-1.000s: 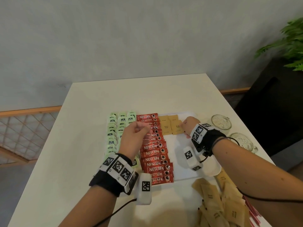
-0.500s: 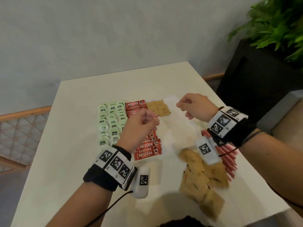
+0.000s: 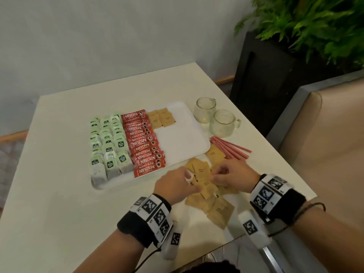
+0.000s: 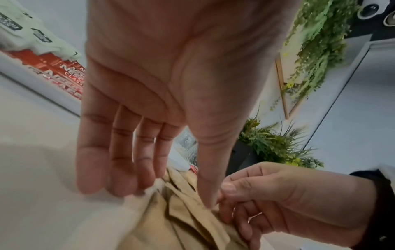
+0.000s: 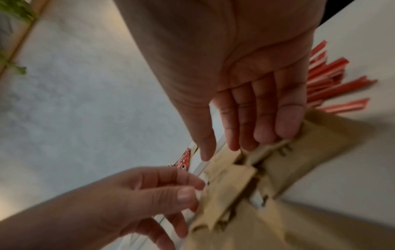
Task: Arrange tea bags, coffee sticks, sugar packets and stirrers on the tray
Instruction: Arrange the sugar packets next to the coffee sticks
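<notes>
My right hand (image 5: 245, 76) has fingertips on the sugar packets (image 5: 299, 160); left hand (image 5: 138, 199) pinches one (red stirrers (image 5: 327, 76) just beside).

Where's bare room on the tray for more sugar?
Free: tray patch between coffee sticks and the right rim, nearer than the placed sugar packets. Crowded: near-right table corner, left hand and right hand in the loose sugar packets, stirrers beside.

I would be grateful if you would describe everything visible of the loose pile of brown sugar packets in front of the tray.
The loose sugar packets are flat tan paper sachets with small dark print, lying overlapped and at odd angles on the white table, just off the near edge of the tray, beside the red stirrers. The left hand and right hand each pinch packets at the top of the pile.
</notes>
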`<state>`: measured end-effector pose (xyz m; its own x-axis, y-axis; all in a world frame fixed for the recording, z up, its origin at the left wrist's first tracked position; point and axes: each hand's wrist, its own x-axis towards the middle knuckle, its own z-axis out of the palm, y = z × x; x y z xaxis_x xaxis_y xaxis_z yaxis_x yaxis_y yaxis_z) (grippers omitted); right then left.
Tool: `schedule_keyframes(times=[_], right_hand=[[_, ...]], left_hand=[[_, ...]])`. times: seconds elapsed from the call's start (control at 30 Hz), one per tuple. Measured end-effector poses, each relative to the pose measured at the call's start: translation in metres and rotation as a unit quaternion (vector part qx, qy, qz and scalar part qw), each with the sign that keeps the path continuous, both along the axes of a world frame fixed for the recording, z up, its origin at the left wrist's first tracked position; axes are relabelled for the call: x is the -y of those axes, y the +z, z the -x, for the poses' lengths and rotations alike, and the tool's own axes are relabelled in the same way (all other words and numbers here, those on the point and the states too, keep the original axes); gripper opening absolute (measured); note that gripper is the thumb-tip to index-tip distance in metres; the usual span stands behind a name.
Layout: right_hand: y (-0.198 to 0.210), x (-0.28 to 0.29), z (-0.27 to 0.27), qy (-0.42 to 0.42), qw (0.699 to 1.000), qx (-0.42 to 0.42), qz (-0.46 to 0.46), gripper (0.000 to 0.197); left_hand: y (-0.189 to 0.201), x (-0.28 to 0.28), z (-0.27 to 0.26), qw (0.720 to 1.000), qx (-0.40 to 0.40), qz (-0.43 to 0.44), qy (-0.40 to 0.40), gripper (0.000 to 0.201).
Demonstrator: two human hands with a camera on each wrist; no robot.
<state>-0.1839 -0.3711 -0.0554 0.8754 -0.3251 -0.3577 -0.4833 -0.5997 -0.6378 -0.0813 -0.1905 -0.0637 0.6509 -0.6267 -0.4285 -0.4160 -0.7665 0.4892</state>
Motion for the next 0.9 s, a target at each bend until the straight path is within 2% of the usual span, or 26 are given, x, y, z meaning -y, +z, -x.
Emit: schedule_keyframes(times=[0.07, 0.13, 0.2, 0.3, 0.4, 0.5, 0.67, 0.77, 0.9], right_hand=[[-0.005, -0.006, 0.001, 0.000, 1.000, -0.011, 0.025, 0.026], [-0.005, -0.012, 0.000, 0.002, 0.998, -0.018, 0.052, 0.039], [-0.003, -0.018, -0.001, 0.026, 0.997, -0.023, 0.075, 0.049], [-0.006, -0.022, -0.004, 0.049, 0.995, -0.031, 0.087, 0.047], [-0.008, -0.026, -0.010, 0.062, 0.995, -0.034, 0.065, 0.055], [-0.009, -0.026, -0.010, 0.051, 0.998, -0.027, 0.039, 0.052], [0.005, -0.011, -0.003, 0.043, 0.996, -0.046, 0.057, 0.042], [0.013, 0.001, 0.006, 0.007, 0.998, -0.026, 0.049, 0.038], [0.013, 0.009, 0.015, -0.003, 1.000, 0.002, 0.026, 0.033]], left_hand=[[-0.001, 0.004, 0.007, 1.000, 0.007, -0.013, 0.004, 0.068], [-0.002, 0.008, 0.013, 1.000, 0.020, -0.012, 0.003, 0.074], [-0.002, 0.010, 0.018, 0.999, 0.033, -0.011, 0.003, 0.075], [-0.002, 0.011, 0.021, 0.999, 0.036, -0.013, 0.011, 0.073], [-0.001, 0.011, 0.022, 0.999, 0.024, -0.007, 0.023, 0.074], [0.001, 0.009, 0.022, 1.000, 0.020, -0.009, 0.014, 0.074], [0.000, 0.001, 0.018, 1.000, 0.010, -0.011, 0.021, 0.055], [0.000, -0.002, 0.017, 0.999, 0.006, 0.002, 0.044, 0.046], [-0.001, -0.008, 0.014, 0.999, 0.012, -0.001, 0.041, 0.046]])
